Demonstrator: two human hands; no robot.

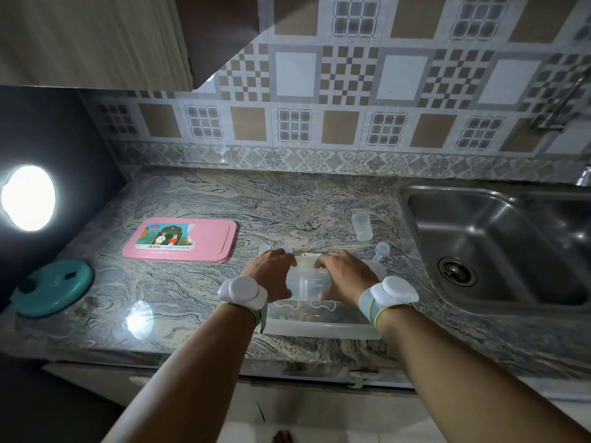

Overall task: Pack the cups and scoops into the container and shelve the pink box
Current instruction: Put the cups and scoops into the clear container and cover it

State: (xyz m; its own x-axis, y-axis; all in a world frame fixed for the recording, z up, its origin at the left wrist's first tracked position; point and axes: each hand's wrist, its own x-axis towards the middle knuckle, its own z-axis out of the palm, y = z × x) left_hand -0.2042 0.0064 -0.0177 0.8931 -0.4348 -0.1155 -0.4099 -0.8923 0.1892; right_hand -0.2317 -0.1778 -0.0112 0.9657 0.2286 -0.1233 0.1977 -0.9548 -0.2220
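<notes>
Currently: left hand (271,276) and right hand (343,278) both closed round a clear cup (305,282) above the container (319,327), near bench (224,199) edge. Risks: slick cup slipping; loose cup (362,227) and scoop (380,251) knocked sinkward; pink box (180,239) unshelved, left.

Left of the container (319,327) lies the pink box (180,239); behind-right a cup (362,226); farther right, the sink (499,244).
</notes>
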